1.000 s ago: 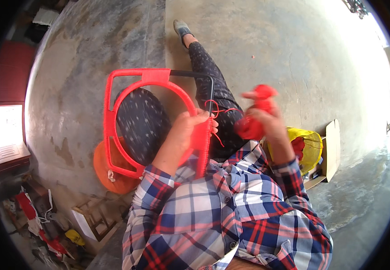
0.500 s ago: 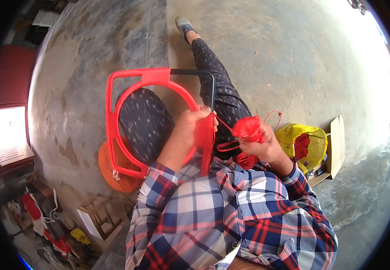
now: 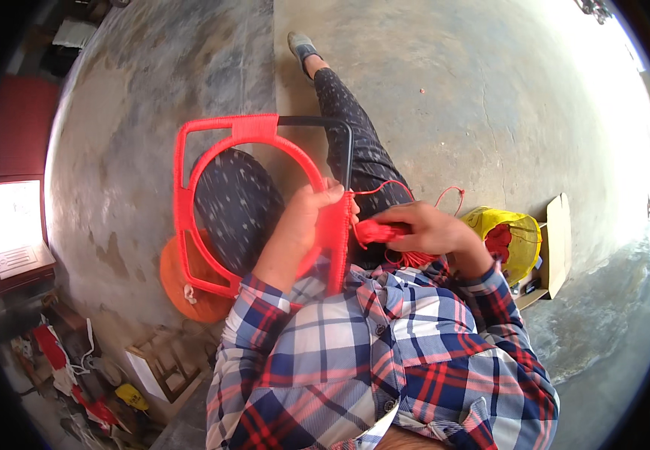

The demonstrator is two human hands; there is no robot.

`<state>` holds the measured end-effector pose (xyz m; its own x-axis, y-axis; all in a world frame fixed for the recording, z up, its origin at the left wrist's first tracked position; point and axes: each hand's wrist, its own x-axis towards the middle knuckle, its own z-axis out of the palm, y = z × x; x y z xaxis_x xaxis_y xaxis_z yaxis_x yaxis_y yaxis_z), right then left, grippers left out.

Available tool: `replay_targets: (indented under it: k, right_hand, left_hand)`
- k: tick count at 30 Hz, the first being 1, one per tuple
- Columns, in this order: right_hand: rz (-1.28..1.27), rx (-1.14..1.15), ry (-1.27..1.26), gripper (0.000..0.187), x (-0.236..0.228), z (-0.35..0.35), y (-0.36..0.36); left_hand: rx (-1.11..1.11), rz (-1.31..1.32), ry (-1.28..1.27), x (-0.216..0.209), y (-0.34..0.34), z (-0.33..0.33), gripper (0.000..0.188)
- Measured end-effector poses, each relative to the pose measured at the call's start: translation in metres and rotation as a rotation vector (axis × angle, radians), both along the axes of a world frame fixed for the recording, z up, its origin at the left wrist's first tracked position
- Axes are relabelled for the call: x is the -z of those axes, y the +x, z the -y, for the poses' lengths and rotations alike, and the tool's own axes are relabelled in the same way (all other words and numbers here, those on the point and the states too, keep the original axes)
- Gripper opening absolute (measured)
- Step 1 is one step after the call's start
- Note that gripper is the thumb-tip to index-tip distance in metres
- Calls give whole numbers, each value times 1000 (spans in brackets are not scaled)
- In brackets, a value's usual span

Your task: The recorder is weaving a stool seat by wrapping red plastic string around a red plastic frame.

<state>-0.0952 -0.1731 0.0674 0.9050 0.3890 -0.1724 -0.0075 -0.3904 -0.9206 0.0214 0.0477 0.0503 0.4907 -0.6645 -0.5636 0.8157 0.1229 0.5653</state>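
A square frame (image 3: 254, 129) with a round ring inside rests across my lap. Red cord is wound over most of it, while its far right corner shows bare black bar. My left hand (image 3: 311, 214) grips the red-wrapped right side of the frame, thumb on top. In my right hand (image 3: 431, 229) is a bundle of red cord (image 3: 381, 232), held close to the frame's right bar. A loose strand (image 3: 385, 184) arches from the bar back toward that hand. More red cord (image 3: 415, 259) hangs below the right hand, partly hidden.
To my right stand a yellow bag (image 3: 521, 247) with red material inside and an open cardboard box (image 3: 557, 244). An orange round seat (image 3: 190, 289) is under my left leg. Wooden frames (image 3: 161, 367) and assorted clutter lie at the lower left.
My right hand has turned over and moved left with the cord bundle, closer to the frame's bar. The strand now loops up in a wider arc. My left hand keeps its grip.
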Motion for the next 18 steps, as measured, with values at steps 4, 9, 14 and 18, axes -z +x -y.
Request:
replay_targets:
  k: [4, 9, 14, 18]
  right_hand:
    - [2, 146, -392, 70, 6, -21, 37]
    - [31, 534, 610, 78, 4, -29, 77]
    - [-168, 519, 953, 58, 5, -45, 96]
    - [157, 633, 514, 36, 7, -35, 93]
  left_hand:
    - [19, -21, -45, -8, -4, 1, 9]
    - [28, -5, -7, -8, -8, 7, 9]
    - [61, 15, -20, -4, -5, 6, 12]
    - [50, 8, 2, -9, -7, 8, 16]
